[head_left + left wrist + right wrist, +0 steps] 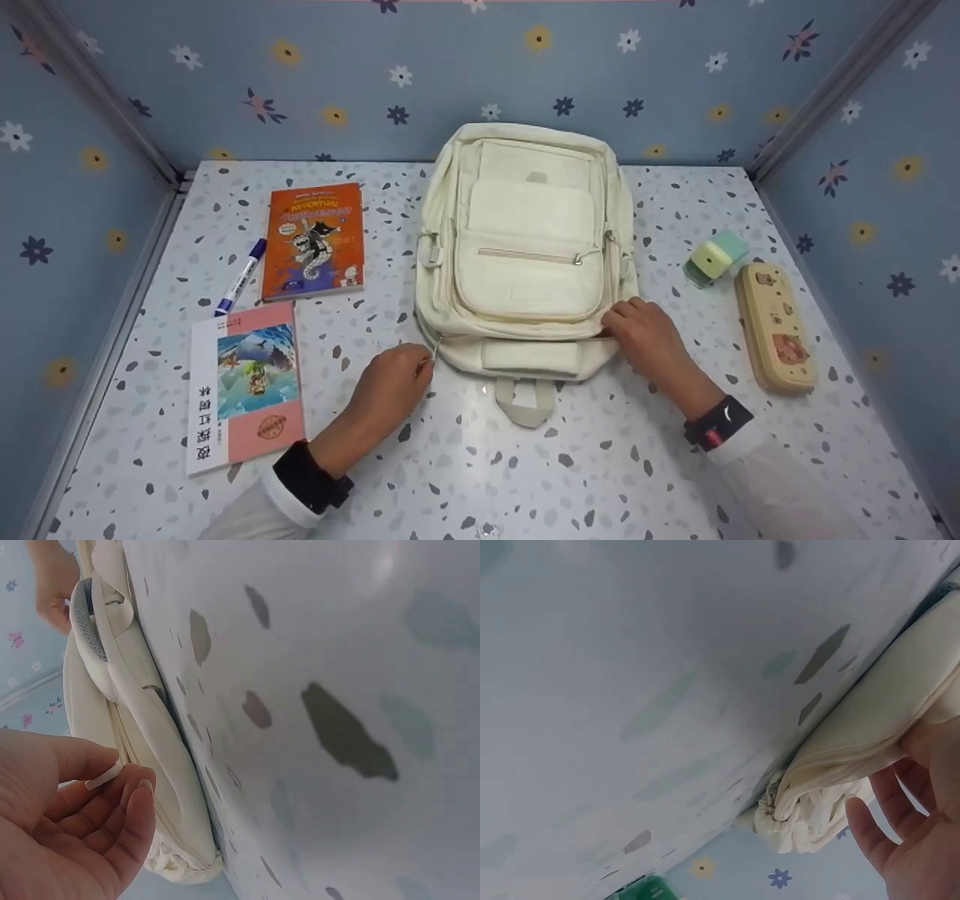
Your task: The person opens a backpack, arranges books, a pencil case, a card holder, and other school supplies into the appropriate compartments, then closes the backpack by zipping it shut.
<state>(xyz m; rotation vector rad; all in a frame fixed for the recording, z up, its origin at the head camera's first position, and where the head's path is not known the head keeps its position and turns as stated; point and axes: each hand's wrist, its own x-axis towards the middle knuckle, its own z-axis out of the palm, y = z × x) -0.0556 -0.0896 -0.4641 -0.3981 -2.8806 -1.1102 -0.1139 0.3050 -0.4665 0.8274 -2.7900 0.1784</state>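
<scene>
A cream backpack [536,285] lies on the table with its front pockets facing up and its top handle [525,409] toward me. At its lower left corner my left hand [394,382] pinches a zipper pull [103,777] between thumb and fingers. The zipper track runs along the bag's side in the left wrist view. My right hand [649,337] grips the bag's edge at the lower right, beside a dark gap in the zipper seam. In the right wrist view the thumb tip is hidden against the fabric, and the other fingers [870,829] curl below the edge.
Left of the bag lie an orange book [315,240], a blue-capped marker [241,277] and a pink-and-white book [247,386]. To the right are a small green-and-yellow pencil sharpener-like item [712,259] and a cream pencil case [776,326]. Flowered panels [450,75] enclose the speckled table.
</scene>
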